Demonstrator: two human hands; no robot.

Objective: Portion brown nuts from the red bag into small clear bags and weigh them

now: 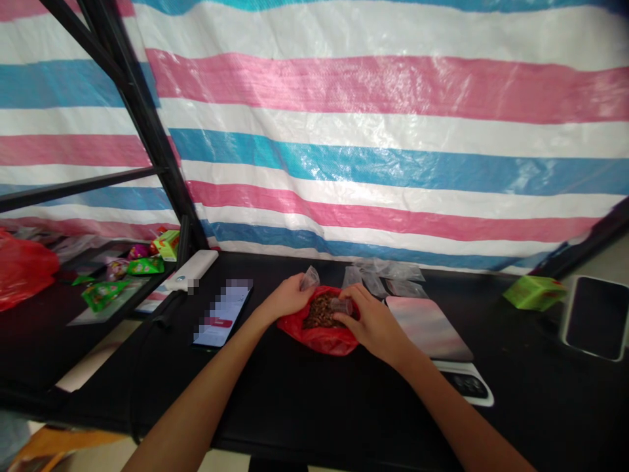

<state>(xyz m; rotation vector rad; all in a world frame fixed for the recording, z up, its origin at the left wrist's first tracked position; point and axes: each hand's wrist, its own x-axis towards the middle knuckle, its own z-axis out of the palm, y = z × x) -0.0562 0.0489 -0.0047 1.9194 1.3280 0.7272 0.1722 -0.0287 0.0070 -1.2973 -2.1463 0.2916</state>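
Midway along a black counter [295,406], a person's hands meet over an open red plastic bag [327,342] filled with loose brown bits [318,313]. The left hand [289,296] pinches a small clear bag [310,278] at the red bag's edge; whether it also grips the red plastic cannot be told. The right hand [376,320] grasps a small clear cup [343,305] between thumb and fingers, the cup lying tilted over the bits. The cup looks light, smooth and perhaps slippery, best held around its sides; the red bag appears soft and likely to sag, its rim the surest hold. More clear bags [405,289] lie behind the right hand, and a phone [223,318] rests left of the red bag.
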